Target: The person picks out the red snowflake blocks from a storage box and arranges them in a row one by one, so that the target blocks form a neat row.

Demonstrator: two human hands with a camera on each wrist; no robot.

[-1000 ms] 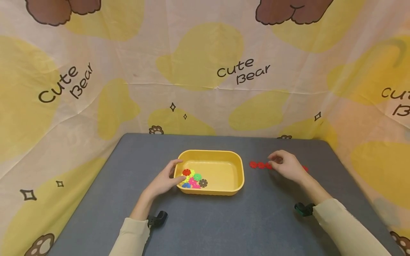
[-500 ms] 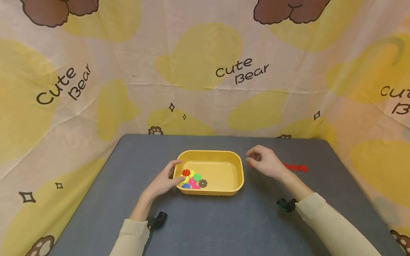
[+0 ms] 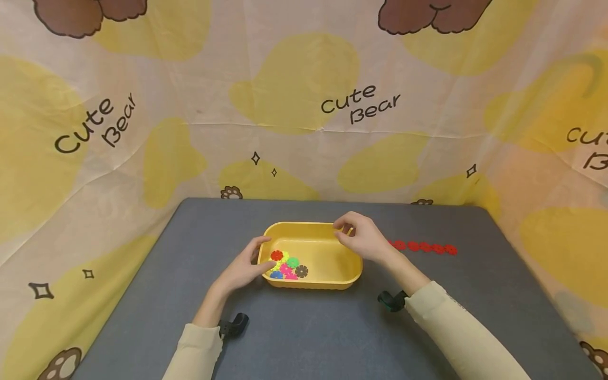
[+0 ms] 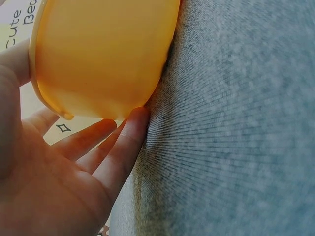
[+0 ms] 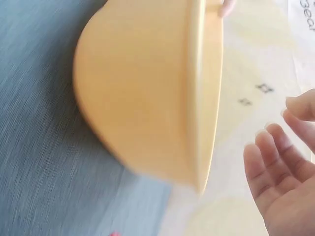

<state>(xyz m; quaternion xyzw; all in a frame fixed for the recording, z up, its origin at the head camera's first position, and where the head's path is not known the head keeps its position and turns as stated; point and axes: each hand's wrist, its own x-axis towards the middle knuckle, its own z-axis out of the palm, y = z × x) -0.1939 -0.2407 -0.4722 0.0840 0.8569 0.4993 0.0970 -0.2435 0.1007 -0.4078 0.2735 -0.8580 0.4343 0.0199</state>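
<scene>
A yellow plastic basin (image 3: 328, 285) stands on the table, with several small notched plastic discs (image 3: 285, 269) in its left part: red, yellow, green, pink, blue and dark grey. My left hand (image 3: 241, 269) holds the basin's left end. Its thumb lies over the rim, and in the left wrist view the fingers (image 4: 130, 130) rest against the outer wall. Over the basin's back right corner hovers my right hand (image 3: 363, 238), fingers loosely bent; the right wrist view shows nothing in that hand (image 5: 285, 182). Several red notched discs (image 3: 426, 247) lie in a row right of the basin, the row's left end partly hidden by the right hand.
The table (image 3: 304, 332) has a grey-blue cloth surface. A patterned cloth (image 3: 285, 95) encloses its back and sides. Each wrist wears a dark camera band, one on the left (image 3: 234, 325) and one on the right (image 3: 393, 301).
My right hand has moved left, from above the row of red discs to over the basin's right end, uncovering more of the row. The left hand and basin stay in place.
</scene>
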